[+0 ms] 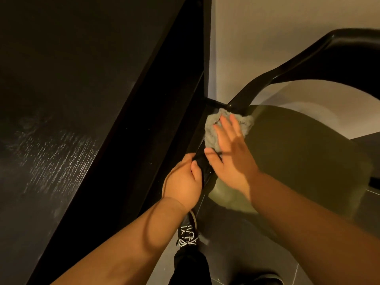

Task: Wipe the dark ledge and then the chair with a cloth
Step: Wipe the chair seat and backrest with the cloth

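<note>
Our left grip (183, 182) is curling round the thin black side rail (207, 174) of the chair, fingers and thumb closing on it, and the forearm is rising from the lower left edge. Our right grip (232, 157) is lying flat, fingers straight and slightly spread. It is clasping nothing and is pressing the crumpled grey cloth (212, 125) down with the palm. The right forearm is crossing in from the lower right corner.

We are seeing the cloth sitting on the black-framed chair with the olive-green round seat (298, 153), right where the curved black arm (287, 66) is meeting the seat's near edge. Most of the cloth is hiding under our palm, with only its fuzzy fringe showing above and to the left of the fingers. The right fingers are looking a little blurred.

We are seeing the wide dark wood-grain ledge (61, 99) filling the left half of the view, to the left of both hands, and running off the top and left edges. The chair's back is getting cut off at the right edge, and its legs are hiding under the seat. Below our left wrist, a black shoe with white laces (188, 237) is standing on the dark grey tiled floor (236, 243), its toe hiding behind the wrist.
</note>
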A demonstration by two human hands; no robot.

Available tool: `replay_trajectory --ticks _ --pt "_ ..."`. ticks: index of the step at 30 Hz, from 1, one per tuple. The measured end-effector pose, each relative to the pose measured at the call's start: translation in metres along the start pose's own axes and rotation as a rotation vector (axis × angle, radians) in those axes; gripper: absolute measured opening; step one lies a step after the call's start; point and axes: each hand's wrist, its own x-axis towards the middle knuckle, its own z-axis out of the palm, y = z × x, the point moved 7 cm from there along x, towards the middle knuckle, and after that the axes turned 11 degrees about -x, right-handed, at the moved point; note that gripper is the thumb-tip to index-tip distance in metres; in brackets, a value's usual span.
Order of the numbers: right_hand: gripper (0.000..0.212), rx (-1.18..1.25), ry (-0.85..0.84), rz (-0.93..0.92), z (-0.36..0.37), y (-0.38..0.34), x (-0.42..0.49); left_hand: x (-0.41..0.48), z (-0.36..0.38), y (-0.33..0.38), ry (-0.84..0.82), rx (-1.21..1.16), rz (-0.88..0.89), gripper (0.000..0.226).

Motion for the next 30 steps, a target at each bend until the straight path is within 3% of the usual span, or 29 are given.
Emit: replay_trajectory --ticks 4,6,8,10,13,17,21,24,30 --pt "0.06 -0.197 0.038 -0.201 -0.009 0.02 0.023 0.035 -0.01 0.02 0.065 -0.136 -0.09 0.027" --pt "0.059 -0.177 0.09 -0.088 -0.018 0.042 0.044 0.048 -0.001 0.037 0.049 -0.099 -0.109 0.029" --pt "0.06 -0.125 0.11 0.045 -0.02 0.05 0.053 0.05 0.012 0.048 0.01 0.085 -0.096 0.034" --pt "0.058 -0.044 0.142 0.06 -0.018 0.043 0.044 0.049 0.016 0.049 0.023 0.211 -0.087 0.031" --pt "0.059 0.042 0.052 0.011 -0.006 0.025 0.015 0.051 0.017 0.045 0.006 0.201 -0.13 0.025" --pt "0.071 -0.108 -0.037 -0.093 -0.009 0.045 0.032 0.05 0.017 0.05 0.043 0.262 -0.061 0.027" --pt "0.067 -0.149 0.112 0.064 -0.032 0.079 0.076 0.048 0.015 0.052 0.087 0.239 -0.055 0.036" --pt "0.063 -0.057 0.09 0.129 -0.03 0.072 0.068 0.048 0.015 0.051 0.099 0.237 -0.053 0.038" --pt "0.06 -0.164 -0.004 -0.127 -0.011 0.044 0.029 0.05 0.016 0.051 0.099 0.223 -0.038 0.033"
